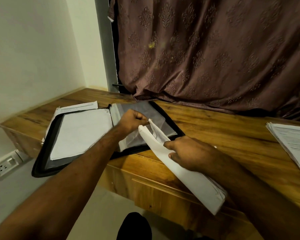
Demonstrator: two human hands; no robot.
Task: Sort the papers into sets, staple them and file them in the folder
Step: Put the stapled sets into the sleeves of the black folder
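Observation:
An open black zip folder (42, 168) with clear plastic sleeves lies on the wooden desk (215, 135); its left sleeve holds white sheets (81, 134). My right hand (185, 153) grips a bent set of white papers (189, 175) by its middle, the far end reaching over the folder's right sleeve (145, 110). My left hand (132, 121) pinches something at the top corner of that set and the sleeve's edge; whether it holds paper or plastic is unclear.
A printed stack of papers (294, 146) lies at the desk's right edge. More printed sheets (80, 107) stick out behind the folder. A brown curtain (215, 49) hangs behind the desk. A wall socket (5, 166) sits low on the left.

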